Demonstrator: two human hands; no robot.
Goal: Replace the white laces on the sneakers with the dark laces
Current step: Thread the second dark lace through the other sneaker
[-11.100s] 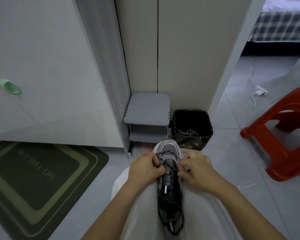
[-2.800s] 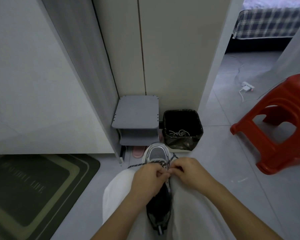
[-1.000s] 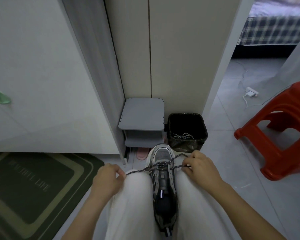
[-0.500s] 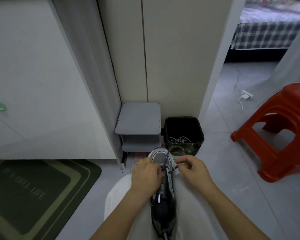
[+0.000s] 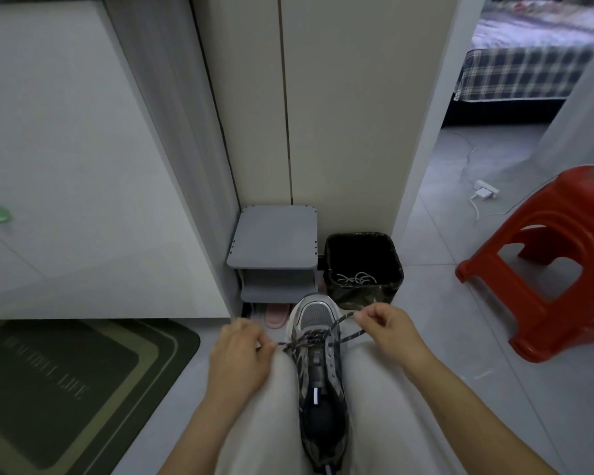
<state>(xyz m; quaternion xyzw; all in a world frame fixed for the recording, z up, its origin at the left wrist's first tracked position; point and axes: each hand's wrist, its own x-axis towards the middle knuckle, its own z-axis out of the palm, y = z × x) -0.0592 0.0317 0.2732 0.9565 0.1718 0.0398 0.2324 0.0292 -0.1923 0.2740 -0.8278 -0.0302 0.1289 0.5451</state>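
Grey tile floor (image 5: 443, 337), hallway corner, pale cupboard doors beyond the hands. Sneaker (image 5: 318, 368) wedged toe-out between the person's knees in pale trousers, lying between the two hands. Dark lace (image 5: 343, 318) crosses the eyelets near the toe, ends running out to both sides. Left hand (image 5: 239, 351) is left of the shoe over the knee, fingers curled, pinching one lace end. Right hand (image 5: 390, 325) is right of the toe, thumb and finger pinching the other end, lace taut. Hands apart, shoe between them. Just beyond the right hand: black bin (image 5: 364, 298) with white laces (image 5: 355, 278) inside. Beyond the left hand: grey shelf unit (image 5: 273, 240), pink slipper (image 5: 274, 315) under it. Red stool (image 5: 542, 269) well right of the right hand; green mat (image 5: 66, 382) left of the left hand.
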